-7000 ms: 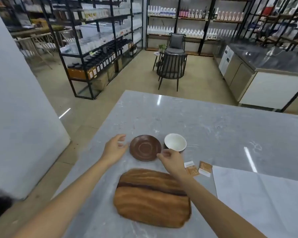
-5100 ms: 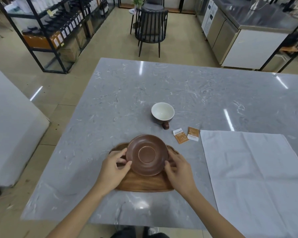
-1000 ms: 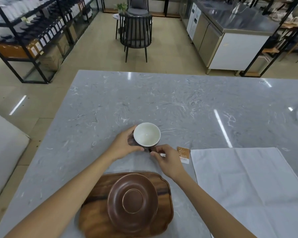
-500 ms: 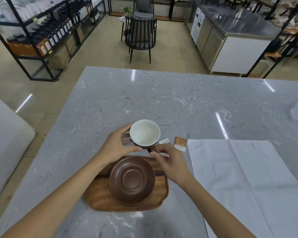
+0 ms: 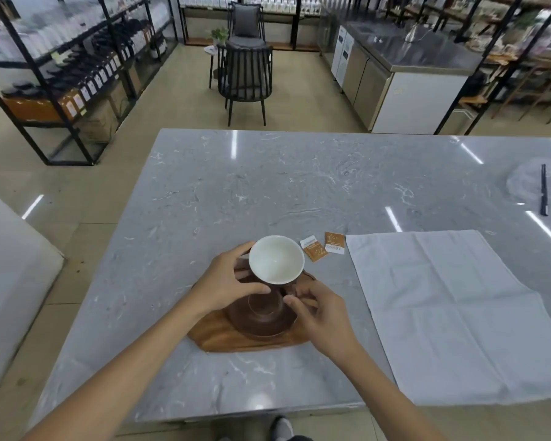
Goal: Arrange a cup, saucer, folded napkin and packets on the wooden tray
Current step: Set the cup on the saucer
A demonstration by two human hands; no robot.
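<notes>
cup: white inside, held over the saucer; can't tell if it touches
left hand: my fingers wrapped round the cup's left side
right hand: fingers curled at the cup's lower right; grip itself hidden
tray: wooden, on the surface, saucer on it
packets: two, just right of the cup, off the tray
napkin: unfolded, flat, right of the tray
black stick: far right, well apart

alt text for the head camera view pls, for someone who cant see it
Two bare hands, left hand and right hand, hold a white-lined cup above a brown saucer on a wooden tray. Two packets and an unfolded white napkin lie on the grey marble table.
</notes>
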